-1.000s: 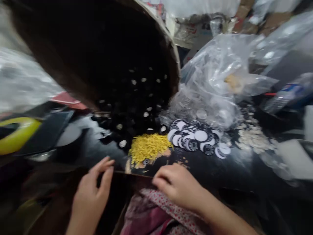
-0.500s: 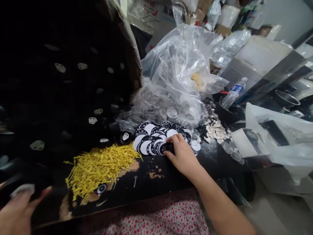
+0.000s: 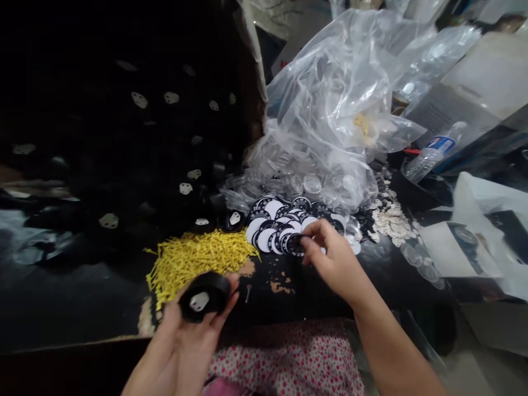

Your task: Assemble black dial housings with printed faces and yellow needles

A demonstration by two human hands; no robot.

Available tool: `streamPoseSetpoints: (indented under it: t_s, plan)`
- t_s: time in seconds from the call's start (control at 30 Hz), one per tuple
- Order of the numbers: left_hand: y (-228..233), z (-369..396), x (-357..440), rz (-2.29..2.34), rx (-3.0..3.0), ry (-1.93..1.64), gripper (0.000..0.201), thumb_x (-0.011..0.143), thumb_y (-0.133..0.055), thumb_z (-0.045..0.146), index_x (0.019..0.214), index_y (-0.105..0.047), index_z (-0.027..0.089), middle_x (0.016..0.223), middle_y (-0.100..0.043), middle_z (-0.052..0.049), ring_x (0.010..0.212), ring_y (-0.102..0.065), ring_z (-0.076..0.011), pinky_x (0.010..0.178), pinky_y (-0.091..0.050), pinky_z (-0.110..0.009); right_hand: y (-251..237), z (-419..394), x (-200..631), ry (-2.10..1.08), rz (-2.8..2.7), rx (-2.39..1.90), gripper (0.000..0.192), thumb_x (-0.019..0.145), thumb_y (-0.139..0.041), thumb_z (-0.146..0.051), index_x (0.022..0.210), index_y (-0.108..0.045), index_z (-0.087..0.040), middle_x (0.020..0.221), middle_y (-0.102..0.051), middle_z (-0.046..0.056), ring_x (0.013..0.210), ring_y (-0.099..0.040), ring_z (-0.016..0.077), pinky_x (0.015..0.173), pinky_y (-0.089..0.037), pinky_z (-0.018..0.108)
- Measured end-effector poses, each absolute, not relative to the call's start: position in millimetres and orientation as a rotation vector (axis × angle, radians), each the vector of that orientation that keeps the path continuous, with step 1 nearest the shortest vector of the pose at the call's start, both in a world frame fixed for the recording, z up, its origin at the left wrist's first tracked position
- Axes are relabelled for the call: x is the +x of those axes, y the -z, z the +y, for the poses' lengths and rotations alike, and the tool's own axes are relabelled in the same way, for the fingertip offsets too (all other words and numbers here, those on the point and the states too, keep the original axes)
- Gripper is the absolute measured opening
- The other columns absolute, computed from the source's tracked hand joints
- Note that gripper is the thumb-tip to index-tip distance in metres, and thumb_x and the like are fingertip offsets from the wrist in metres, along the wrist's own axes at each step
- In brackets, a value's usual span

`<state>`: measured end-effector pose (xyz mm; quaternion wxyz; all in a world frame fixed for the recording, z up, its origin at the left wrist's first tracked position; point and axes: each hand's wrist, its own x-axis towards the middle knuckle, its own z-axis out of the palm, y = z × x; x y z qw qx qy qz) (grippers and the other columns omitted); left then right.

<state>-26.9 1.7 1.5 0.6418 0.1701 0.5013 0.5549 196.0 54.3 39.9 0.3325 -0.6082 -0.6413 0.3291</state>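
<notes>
Your left hand [image 3: 193,335] is cradling a black round casing [image 3: 204,296] loosely; your right hand [image 3: 330,258] fingertips are pinching a printed dial disc [image 3: 295,245], which is risking dragging neighbouring discs off the pile.

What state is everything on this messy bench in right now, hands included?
left hand: palm up, holding a black round part
right hand: pinching a printed disc at the pile's edge
printed discs: loose, overlapping heap
yellow sticks: spread in a loose pile
clear plastic bag: open, crumpled
water bottle: lying tilted
</notes>
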Motion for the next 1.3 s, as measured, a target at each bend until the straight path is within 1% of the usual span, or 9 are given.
streamPoseSetpoints:
  t_s: [0.2,0.37,0.47,0.57,0.7,0.9,1.1,1.2,1.3]
  plan:
    - [-9,0,-3,0.982,0.163,-1.244,0.037,0.084,-0.066,0.049,0.108,-0.073,0.023,0.121,-0.072,-0.007,0.122,-0.060,-0.0280,0.103,-0.050,-0.040,-38,32,157,-1.245,-1.680,-1.390,0.020,0.089,-0.056,-0.016,0.107,-0.058,-0.021,0.099,-0.069,0.003,0.089,-0.065,0.0157,0.076,-0.050,0.029]
    - [-8,2,-2,1.073,0.149,-1.294,0.035,0.085,-0.068,0.043,0.113,-0.072,0.022,0.123,-0.070,-0.009,0.118,-0.063,-0.0258,0.095,-0.055,-0.035,-37,28,158,-1.128,-1.589,-1.331,0.016,0.092,-0.057,-0.017,0.103,-0.066,-0.024,0.092,-0.067,-0.001,0.085,-0.063,0.0124,0.077,-0.050,0.027]
    - [-7,-3,1,1.097,0.191,-1.219,0.036,0.078,-0.076,0.039,0.111,-0.073,0.026,0.126,-0.069,-0.006,0.120,-0.062,-0.0255,0.093,-0.056,-0.030,-40,27,149,-1.007,-1.721,-1.246,0.024,0.093,-0.052,-0.011,0.105,-0.069,-0.024,0.094,-0.064,0.000,0.087,-0.061,0.0112,0.081,-0.049,0.026]
    - [-2,-9,3,1.093,0.301,-1.150,0.036,0.079,-0.075,0.041,0.113,-0.072,0.032,0.133,-0.065,-0.002,0.127,-0.056,-0.0232,0.095,-0.053,-0.025,-42,28,140,-0.974,-1.799,-1.305,0.020,0.091,-0.055,-0.010,0.104,-0.067,-0.021,0.095,-0.061,0.002,0.089,-0.060,0.0121,0.081,-0.049,0.026]
    - [9,-10,-4,1.046,0.504,-1.056,0.036,0.086,-0.068,0.038,0.122,-0.067,0.038,0.143,-0.057,0.003,0.136,-0.046,-0.0232,0.101,-0.050,-0.027,-45,32,141,-1.002,-1.829,-1.428,0.009,0.089,-0.061,-0.011,0.094,-0.060,-0.019,0.091,-0.062,0.000,0.084,-0.058,0.0121,0.076,-0.048,0.025]
    - [11,-6,-13,1.042,0.578,-0.974,0.038,0.087,-0.065,0.043,0.125,-0.066,0.035,0.148,-0.051,0.000,0.135,-0.047,-0.0284,0.098,-0.053,-0.035,-52,35,147,-1.028,-1.938,-1.363,0.012,0.091,-0.056,-0.008,0.090,-0.061,-0.020,0.092,-0.058,-0.001,0.085,-0.057,0.0102,0.076,-0.045,0.022]
    - [12,-6,-14,1.045,0.644,-0.953,0.041,0.085,-0.068,0.043,0.124,-0.066,0.031,0.141,-0.059,-0.002,0.128,-0.055,-0.0267,0.103,-0.050,-0.037,-51,39,143,-1.004,-1.997,-1.474,0.009,0.090,-0.058,-0.011,0.095,-0.058,-0.019,0.095,-0.059,0.002,0.084,-0.056,0.0125,0.074,-0.045,0.025]
    - [14,-11,-16,1.080,0.670,-0.957,0.043,0.083,-0.071,0.040,0.124,-0.065,0.029,0.131,-0.066,-0.003,0.122,-0.060,-0.0250,0.105,-0.047,-0.037,-46,33,144,-1.110,-1.952,-1.561,0.017,0.087,-0.063,-0.019,0.103,-0.057,-0.019,0.090,-0.060,0.001,0.076,-0.055,0.0130,0.066,-0.045,0.026]
    - [16,-20,-25,1.194,0.739,-0.933,0.041,0.083,-0.069,0.040,0.122,-0.065,0.027,0.124,-0.070,-0.003,0.119,-0.062,-0.0245,0.102,-0.050,-0.035,-45,26,143,-1.258,-1.960,-1.495,0.024,0.087,-0.057,-0.014,0.111,-0.058,-0.018,0.089,-0.063,0.001,0.074,-0.058,0.0125,0.066,-0.047,0.025]
